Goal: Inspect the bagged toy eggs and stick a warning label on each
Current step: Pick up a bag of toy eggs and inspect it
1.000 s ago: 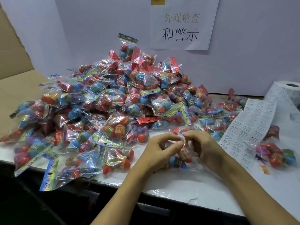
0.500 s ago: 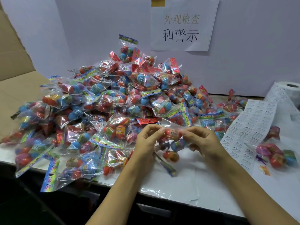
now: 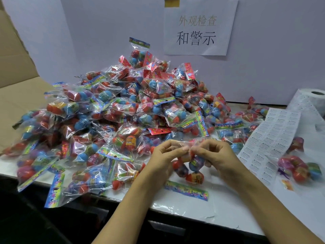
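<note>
Along the left side, a flattened brown cardboard sheet backs a big heap of clear plastic bags of coloured toy eggs, piled against the pale wall, presumably the stock waiting for inspection. Centre front, above the white tabletop, both hands hold one clear bag of red, blue and purple toy eggs up by its top edge. Left hand pinches the film between thumb and fingertips; right hand pinches just beside it, likewise closed on the bag. Eggs hang below, the rainbow-printed header strip trailing onto the table; likely held so to turn and view contents. Film crinkled, glossy; no label visible on it. Right of the hands lies a white sheet of small printed warning labels unrolled from a roll, within reach. Farther right, a single bag of eggs sits apart, perhaps finished.
</note>
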`<state>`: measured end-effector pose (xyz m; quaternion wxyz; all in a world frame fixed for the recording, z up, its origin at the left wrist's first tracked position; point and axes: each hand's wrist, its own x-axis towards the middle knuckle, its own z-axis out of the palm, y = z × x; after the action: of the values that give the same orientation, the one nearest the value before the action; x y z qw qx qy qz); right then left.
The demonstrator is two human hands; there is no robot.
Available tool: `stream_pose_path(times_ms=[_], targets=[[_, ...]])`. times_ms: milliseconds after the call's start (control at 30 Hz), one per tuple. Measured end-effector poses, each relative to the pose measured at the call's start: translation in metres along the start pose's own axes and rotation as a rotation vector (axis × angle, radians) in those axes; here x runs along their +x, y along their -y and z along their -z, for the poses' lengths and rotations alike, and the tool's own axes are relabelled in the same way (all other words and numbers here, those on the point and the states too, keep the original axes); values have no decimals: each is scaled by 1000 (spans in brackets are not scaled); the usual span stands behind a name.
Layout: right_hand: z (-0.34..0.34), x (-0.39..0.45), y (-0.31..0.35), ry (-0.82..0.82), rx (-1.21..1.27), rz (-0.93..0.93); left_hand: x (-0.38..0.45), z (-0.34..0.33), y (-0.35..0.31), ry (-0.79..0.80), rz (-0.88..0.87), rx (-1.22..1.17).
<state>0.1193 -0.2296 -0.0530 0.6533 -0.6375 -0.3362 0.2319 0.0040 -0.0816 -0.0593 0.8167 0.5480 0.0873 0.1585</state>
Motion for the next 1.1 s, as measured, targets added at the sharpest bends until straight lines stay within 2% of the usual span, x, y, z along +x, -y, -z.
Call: stream_pose_path(times_ms=[167,500,667,867,1100], targets=[[4,1,4,7,105,-17,1,3,-2,3,52,-101],[9,1,9,76,367,-112,5,7,-1,-57,62,-132],[9,-1,8,47,308,-80,6,8,-1,-102,50,-138],[0,-2,4,-35,-10,6,7,7,0,-151,33,-120],[4,1,3,2,137,-73,5,6,-3,-210,51,-136]])
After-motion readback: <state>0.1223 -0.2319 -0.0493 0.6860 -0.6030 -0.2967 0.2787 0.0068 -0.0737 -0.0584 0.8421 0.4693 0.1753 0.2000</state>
